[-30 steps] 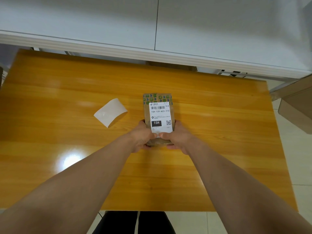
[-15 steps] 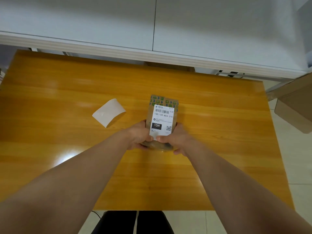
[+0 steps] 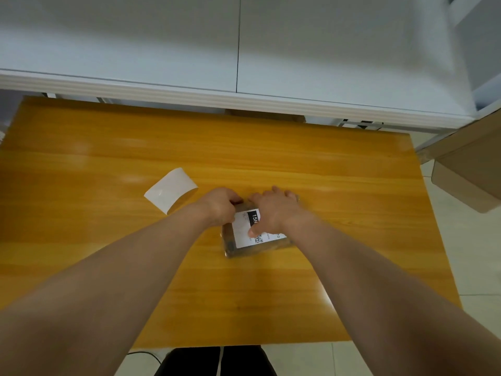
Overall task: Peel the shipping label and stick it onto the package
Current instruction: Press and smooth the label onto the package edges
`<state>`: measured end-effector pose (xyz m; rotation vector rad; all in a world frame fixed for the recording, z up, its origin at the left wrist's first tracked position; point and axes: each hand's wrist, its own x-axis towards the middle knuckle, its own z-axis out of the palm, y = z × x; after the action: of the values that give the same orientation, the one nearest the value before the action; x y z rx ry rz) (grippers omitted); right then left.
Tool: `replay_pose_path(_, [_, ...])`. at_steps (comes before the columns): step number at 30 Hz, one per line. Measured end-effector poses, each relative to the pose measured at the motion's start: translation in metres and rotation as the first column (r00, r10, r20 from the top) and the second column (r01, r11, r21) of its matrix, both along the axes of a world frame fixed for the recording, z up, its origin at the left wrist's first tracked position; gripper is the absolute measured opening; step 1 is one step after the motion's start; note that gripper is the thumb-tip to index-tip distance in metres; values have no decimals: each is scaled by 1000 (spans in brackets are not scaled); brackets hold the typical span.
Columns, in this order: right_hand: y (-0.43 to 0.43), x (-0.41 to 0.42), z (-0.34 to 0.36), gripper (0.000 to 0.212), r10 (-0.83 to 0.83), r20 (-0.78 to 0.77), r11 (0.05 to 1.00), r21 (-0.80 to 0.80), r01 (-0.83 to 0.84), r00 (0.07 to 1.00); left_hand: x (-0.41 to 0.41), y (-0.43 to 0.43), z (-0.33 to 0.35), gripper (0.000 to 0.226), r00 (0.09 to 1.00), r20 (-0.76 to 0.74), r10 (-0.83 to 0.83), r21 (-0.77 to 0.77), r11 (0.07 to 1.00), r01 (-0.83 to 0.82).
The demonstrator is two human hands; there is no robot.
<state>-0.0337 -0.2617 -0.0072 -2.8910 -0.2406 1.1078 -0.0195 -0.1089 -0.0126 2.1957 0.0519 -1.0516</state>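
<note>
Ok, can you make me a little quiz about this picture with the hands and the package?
1. True or false: the shipping label is already stuck on the package.
2. Where does the curled white backing paper lie?
A. on the package
B. on the table, on the left hand's side
C. on the floor
3. Fill in: the large print showing on the label reads ____.

Key
1. True. The label lies flat on the package, with the right hand pressing on it and the left hand at the package's left end.
2. B
3. 15H
</note>
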Motion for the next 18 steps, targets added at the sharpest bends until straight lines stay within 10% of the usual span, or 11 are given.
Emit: replay_pose_path(18, [-2, -25, -8, 89, -111, 23, 990, 93, 108, 994, -37, 6, -20, 91, 997, -77, -3, -95, 996, -4])
